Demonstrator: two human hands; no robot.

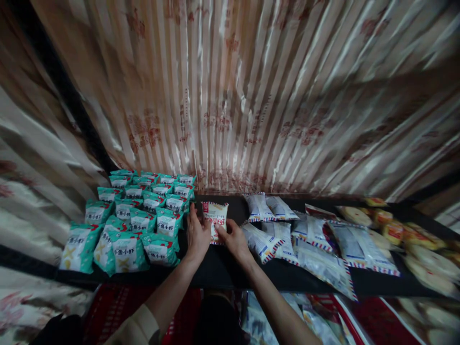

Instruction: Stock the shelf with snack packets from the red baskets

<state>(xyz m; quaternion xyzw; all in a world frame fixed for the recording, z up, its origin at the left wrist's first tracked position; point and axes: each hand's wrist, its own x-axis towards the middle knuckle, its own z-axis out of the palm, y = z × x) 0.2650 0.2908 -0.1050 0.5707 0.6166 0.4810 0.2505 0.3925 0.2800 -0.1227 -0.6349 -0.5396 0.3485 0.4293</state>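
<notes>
A red and white snack bag (215, 214) stands upright on the black shelf (230, 273), between my two hands. My right hand (234, 239) grips its right side, with the thumb across the front. On the other side, my left hand (199, 232) is held along the bag's left edge with its fingers stretched out. Close to the left of that hand, teal and white snack bags (167, 222) stand in several rows. To the right of my right hand lie white bags with striped edges (260, 239), loosely spread.
Farther right are round pale packs (354, 215) and small yellow and red packs (393, 231). Below the shelf's front edge sit red crates (118, 311) and more bags (257, 316). A creased striped plastic sheet (230, 96) hangs behind, with a dark post (68, 86) at left.
</notes>
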